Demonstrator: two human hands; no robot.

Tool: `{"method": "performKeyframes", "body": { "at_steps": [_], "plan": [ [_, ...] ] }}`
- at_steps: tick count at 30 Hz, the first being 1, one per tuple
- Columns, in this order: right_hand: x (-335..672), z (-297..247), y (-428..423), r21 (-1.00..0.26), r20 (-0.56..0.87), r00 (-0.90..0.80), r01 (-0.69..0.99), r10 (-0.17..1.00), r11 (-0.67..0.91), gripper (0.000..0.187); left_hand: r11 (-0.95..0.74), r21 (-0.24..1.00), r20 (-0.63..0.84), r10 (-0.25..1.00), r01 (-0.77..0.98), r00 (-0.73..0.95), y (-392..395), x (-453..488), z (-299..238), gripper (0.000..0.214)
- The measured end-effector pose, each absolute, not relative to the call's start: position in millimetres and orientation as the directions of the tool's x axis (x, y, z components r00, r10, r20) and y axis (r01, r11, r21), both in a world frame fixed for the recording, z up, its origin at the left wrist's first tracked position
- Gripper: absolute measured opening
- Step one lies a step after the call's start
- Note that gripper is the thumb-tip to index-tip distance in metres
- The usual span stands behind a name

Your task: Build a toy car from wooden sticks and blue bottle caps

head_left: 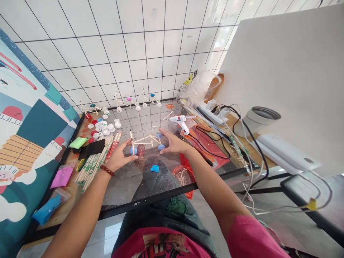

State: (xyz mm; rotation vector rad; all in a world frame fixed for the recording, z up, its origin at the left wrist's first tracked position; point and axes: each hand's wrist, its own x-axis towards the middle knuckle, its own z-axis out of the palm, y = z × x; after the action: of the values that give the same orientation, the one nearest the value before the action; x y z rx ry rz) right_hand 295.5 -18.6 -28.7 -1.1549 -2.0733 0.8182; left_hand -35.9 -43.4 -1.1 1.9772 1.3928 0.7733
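A small tricycle model point(143, 139) of thin wooden sticks, with blue bottle caps for wheels, stands on the glass tabletop. My left hand point(118, 156) has thumb and forefinger around its front cap point(133, 150), beside an upright stick with a dark tip. At the rear, my right hand point(174, 143) spans the two back caps point(161, 147) between forefinger and thumb. A lump of blue clay point(154, 168) lies nearer to me. Three similar stick models stand along the wall, among them one with a pink piece point(129, 99) and one with a blue piece point(152, 95).
White and red bottle caps point(103, 126) lie at left, near bundled chopsticks point(94, 163), green clay point(78, 143) and pink clay point(62, 176). A white glue gun point(180, 122) with a black cord rests at right. An orange-red basket point(184, 174) holds short sticks. Cables point(252, 143) hang beyond.
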Motion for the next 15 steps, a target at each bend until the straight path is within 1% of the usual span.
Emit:
{"method": "performKeyframes", "body": {
  "at_steps": [2, 4, 9, 15],
  "plan": [
    [295.7, -29.4, -18.2, -0.761, 0.249, -0.427, 0.469, 0.869, 0.449, 0.125, -0.291, 0.738, 0.139, 0.949, 0.609, 0.284, -43.7, -36.2, -2.1, 0.088],
    [295.9, -29.7, -18.3, -0.766, 0.259, -0.425, 0.457, 0.867, 0.452, 0.123, -0.298, 0.729, 0.146, 0.947, 0.616, 0.285, -44.0, -36.3, -2.6, 0.087],
    [295.3, -27.8, -19.9, -0.785, 0.211, -0.424, 0.464, 0.881, 0.411, 0.123, -0.286, 0.707, 0.119, 0.949, 0.646, 0.291, -43.4, -35.7, -2.0, 0.081],
    [296.4, -26.6, -20.6, -0.782, 0.211, -0.431, 0.464, 0.877, 0.416, 0.127, -0.269, 0.721, 0.101, 0.953, 0.638, 0.286, -42.5, -36.0, -3.2, 0.089]
  ]
}}
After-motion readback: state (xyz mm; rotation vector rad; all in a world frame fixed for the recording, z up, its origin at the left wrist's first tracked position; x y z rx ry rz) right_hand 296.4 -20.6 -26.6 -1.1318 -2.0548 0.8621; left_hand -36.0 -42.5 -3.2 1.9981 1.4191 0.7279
